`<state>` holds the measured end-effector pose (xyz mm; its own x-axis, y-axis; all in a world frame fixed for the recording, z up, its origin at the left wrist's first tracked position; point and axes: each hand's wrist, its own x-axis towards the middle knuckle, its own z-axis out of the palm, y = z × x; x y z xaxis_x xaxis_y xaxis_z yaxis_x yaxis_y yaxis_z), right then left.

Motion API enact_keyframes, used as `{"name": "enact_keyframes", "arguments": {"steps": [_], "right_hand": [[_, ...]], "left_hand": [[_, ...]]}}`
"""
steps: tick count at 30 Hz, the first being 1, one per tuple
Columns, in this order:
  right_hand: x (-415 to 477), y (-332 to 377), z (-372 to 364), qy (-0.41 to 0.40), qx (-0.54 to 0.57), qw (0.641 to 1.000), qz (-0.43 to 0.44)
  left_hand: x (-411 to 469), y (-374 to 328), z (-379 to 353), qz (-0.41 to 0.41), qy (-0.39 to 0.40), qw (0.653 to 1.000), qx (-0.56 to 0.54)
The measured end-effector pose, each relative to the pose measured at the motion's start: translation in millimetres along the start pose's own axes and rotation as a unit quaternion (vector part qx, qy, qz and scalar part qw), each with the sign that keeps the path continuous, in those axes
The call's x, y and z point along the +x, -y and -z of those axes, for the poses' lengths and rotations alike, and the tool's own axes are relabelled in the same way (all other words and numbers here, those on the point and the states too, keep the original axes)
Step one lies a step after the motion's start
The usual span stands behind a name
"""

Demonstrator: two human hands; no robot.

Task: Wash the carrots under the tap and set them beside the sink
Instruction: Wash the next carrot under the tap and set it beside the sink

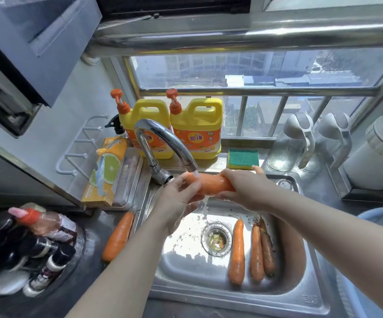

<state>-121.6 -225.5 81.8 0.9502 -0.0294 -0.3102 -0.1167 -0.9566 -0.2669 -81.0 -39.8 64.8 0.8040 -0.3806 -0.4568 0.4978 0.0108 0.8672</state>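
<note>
On my feed, the person's left hand (178,201) and right hand (241,191) each grip one end of a stout orange carrot (213,186). They hold it level, so its bare middle sits right under the spout of the curved chrome tap (163,143). Running water (203,205) spills off it into the stainless steel sink (231,294). Three slimmer orange carrots (256,253) lie side by side in the basin, right of the round drain strainer (216,241). The rightmost is dark with dirt, so I judge these unwashed. One clean-looking orange carrot (118,237) lies on the dark counter (91,278) just left of the sink, probably already rinsed. Behind the tap stand two yellow plastic detergent jugs (197,131) with orange pump tops. Their orange labels carry large Chinese characters that I cannot read with confidence. A green-and-yellow sponge (243,159) rests on the ledge beside them.
</note>
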Motion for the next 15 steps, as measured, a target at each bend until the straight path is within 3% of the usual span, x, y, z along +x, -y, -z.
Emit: {"name": "enact_keyframes", "arguments": {"steps": [7,15], "right_hand": [[2,1,2,0.024,0.008,1.000,0.004],[-3,12,-5,-0.023,-0.037,0.999,0.018]], "left_hand": [[-1,10,10,-0.061,0.001,0.994,0.092],[-2,8,-12,-0.094,-0.112,0.987,0.059]]}}
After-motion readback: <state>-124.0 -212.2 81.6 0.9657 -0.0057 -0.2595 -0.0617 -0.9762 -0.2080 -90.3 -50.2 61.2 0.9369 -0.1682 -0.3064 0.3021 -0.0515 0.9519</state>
